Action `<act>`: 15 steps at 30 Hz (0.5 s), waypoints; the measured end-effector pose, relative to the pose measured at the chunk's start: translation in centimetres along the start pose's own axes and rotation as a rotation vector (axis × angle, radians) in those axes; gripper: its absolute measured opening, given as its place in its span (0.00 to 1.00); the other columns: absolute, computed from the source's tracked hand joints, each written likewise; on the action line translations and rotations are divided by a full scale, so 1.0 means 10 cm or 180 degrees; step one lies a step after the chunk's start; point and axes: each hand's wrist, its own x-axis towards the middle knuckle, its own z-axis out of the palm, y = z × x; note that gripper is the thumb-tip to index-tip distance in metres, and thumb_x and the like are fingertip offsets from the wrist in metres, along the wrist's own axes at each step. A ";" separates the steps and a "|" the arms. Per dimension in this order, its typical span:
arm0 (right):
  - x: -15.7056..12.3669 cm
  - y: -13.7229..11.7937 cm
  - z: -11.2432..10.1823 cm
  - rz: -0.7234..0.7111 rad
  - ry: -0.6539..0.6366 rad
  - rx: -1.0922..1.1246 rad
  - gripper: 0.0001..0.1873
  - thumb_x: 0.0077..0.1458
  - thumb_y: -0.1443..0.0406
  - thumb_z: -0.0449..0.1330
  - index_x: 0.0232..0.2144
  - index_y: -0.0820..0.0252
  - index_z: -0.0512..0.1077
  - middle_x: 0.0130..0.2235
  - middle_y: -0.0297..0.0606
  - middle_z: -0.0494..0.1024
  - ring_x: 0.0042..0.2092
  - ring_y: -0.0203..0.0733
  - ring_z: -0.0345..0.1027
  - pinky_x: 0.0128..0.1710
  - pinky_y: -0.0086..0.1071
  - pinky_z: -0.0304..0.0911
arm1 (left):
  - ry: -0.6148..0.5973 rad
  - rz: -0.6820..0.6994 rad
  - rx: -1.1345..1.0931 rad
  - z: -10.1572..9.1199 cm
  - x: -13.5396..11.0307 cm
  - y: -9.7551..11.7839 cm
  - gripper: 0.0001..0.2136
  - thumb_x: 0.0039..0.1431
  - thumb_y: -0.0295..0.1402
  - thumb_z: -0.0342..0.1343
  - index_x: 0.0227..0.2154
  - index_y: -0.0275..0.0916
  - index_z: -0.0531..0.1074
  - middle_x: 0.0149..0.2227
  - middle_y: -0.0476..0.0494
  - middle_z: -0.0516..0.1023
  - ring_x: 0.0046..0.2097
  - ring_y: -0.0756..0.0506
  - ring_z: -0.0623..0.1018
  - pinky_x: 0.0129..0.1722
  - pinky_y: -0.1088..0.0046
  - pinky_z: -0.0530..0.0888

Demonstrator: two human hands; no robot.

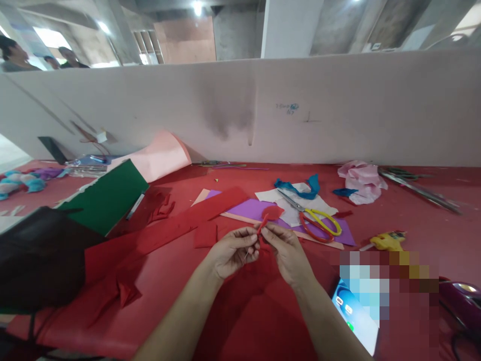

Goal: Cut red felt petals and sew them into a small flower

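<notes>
The left hand [233, 251] and right hand [286, 252] pinch a narrow red strip [263, 223] between their fingertips. Too hard a pull could tear it; a slack pinch could let it slip. Scissors [299, 206] lie just beyond the right hand, where a careless reach could knock them.

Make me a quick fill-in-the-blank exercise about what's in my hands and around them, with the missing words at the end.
1. The left hand and right hand together hold a small piece coloured ____.
2. The scissors have handles in red and ____.
3. The blue strip lies partly on a sheet coloured ____.
4. Of the two hands, the phone is nearer the ____ one.

Missing words: red; yellow; white; right.
</notes>
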 end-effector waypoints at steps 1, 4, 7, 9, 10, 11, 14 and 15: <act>0.00 0.00 0.00 0.0001 0.0048 0.0031 0.08 0.46 0.60 0.67 0.31 0.54 0.79 0.32 0.34 0.79 0.36 0.39 0.70 0.40 0.33 0.64 | -0.0002 0.0000 -0.0014 0.00 0.00 0.00 0.09 0.43 0.23 0.66 0.28 0.33 0.72 0.22 0.47 0.74 0.20 0.57 0.70 0.27 0.80 0.72; 0.01 0.01 -0.01 -0.0006 0.0215 0.0076 0.08 0.45 0.60 0.67 0.30 0.54 0.79 0.30 0.34 0.79 0.32 0.38 0.68 0.36 0.32 0.63 | -0.0005 0.0032 -0.0048 0.01 -0.01 0.00 0.10 0.42 0.23 0.67 0.27 0.33 0.72 0.22 0.48 0.74 0.20 0.57 0.70 0.27 0.80 0.72; 0.01 0.00 0.00 0.0001 0.0255 0.0090 0.08 0.43 0.60 0.67 0.28 0.55 0.78 0.28 0.34 0.78 0.31 0.38 0.67 0.34 0.31 0.62 | 0.0002 0.0084 -0.0041 0.00 -0.01 0.00 0.10 0.41 0.24 0.67 0.27 0.34 0.71 0.22 0.49 0.74 0.20 0.57 0.70 0.28 0.80 0.72; 0.01 -0.01 0.01 0.0031 0.0239 0.0122 0.08 0.42 0.60 0.67 0.29 0.55 0.78 0.29 0.34 0.78 0.32 0.38 0.68 0.34 0.31 0.62 | 0.0013 0.0098 -0.0026 -0.01 -0.01 -0.01 0.10 0.42 0.24 0.67 0.28 0.34 0.71 0.22 0.49 0.74 0.21 0.57 0.70 0.29 0.79 0.73; 0.01 -0.02 0.01 0.0051 0.0229 0.0134 0.09 0.42 0.60 0.67 0.29 0.55 0.78 0.29 0.34 0.78 0.32 0.38 0.68 0.34 0.32 0.62 | 0.0017 0.0097 -0.0024 -0.01 0.00 -0.01 0.11 0.42 0.23 0.67 0.28 0.34 0.71 0.23 0.49 0.74 0.21 0.57 0.71 0.30 0.79 0.73; 0.01 -0.02 0.02 0.0068 0.0229 0.0142 0.09 0.42 0.60 0.68 0.29 0.55 0.78 0.29 0.34 0.78 0.32 0.39 0.68 0.35 0.32 0.63 | 0.0017 0.0094 -0.0031 -0.02 0.00 -0.01 0.11 0.42 0.23 0.67 0.28 0.34 0.71 0.23 0.49 0.74 0.21 0.57 0.71 0.30 0.79 0.73; -0.01 -0.04 0.03 0.0089 0.0247 0.0177 0.09 0.41 0.61 0.68 0.29 0.54 0.78 0.30 0.33 0.79 0.32 0.38 0.69 0.35 0.32 0.63 | 0.0032 0.0087 -0.0079 -0.02 0.01 -0.01 0.10 0.42 0.22 0.66 0.28 0.34 0.72 0.23 0.49 0.74 0.21 0.57 0.71 0.30 0.79 0.73; -0.01 -0.04 0.03 0.0081 0.0250 0.0198 0.08 0.41 0.61 0.68 0.28 0.54 0.78 0.30 0.33 0.79 0.32 0.38 0.69 0.36 0.32 0.63 | 0.0045 0.0079 -0.0094 -0.02 0.00 -0.01 0.10 0.42 0.22 0.66 0.28 0.34 0.72 0.23 0.49 0.74 0.21 0.57 0.71 0.29 0.79 0.73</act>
